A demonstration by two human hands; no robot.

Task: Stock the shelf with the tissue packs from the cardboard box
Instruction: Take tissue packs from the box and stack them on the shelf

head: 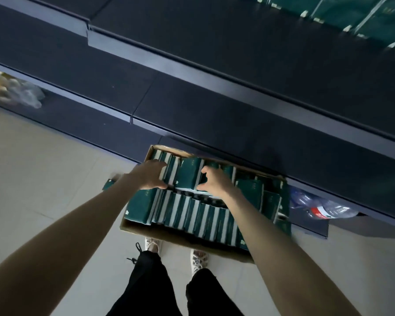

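A cardboard box (136,229) sits on the floor in front of the dark shelf (214,110), filled with two rows of dark green tissue packs (192,213) standing on edge. Both my hands reach into the far row. My left hand (149,174) curls its fingers and thumb round the left end of a small bunch of tissue packs (188,172). My right hand (214,180) closes on the right end of the same bunch, thumb on its near side. More green packs (351,17) stand on an upper shelf at the top right.
The shelf has several dark tiers stepping toward me. A plastic water bottle (324,209) lies under the lowest tier right of the box. Crumpled plastic and packaging (16,92) lie at the left. My feet (176,252) stand on pale floor tiles close behind the box.
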